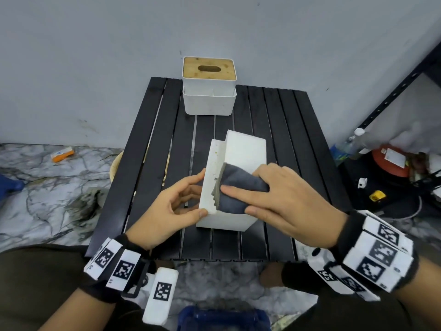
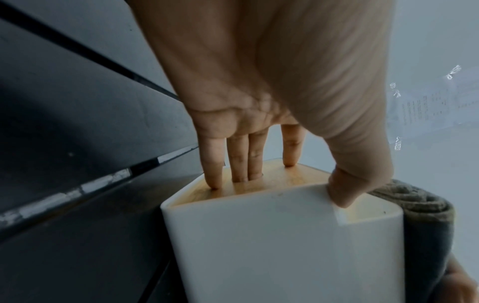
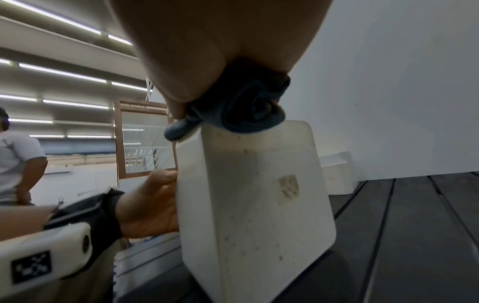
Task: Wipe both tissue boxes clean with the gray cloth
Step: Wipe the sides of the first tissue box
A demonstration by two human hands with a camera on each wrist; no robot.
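Tissue box (image 1: 245, 149) on its side, left hand (image 1: 171, 206) gripping it, right hand (image 1: 293, 199) clutching gray cloth (image 1: 236, 187) atop

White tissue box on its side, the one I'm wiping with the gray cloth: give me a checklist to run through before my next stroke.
1. Left hand steadies the white plastic tissue box, fingers on its wooden lid: ok.
2. Right hand presses the folded gray cloth on the box's upper face: ok.
3. Box faces free of dirt: not ok, brown specks show in the right wrist view.
4. Box seated flat on the black slatted table: cannot tell.
5. Second white tissue box with wooden lid clear of the stroke: ok, it stands upright at the table's far edge.
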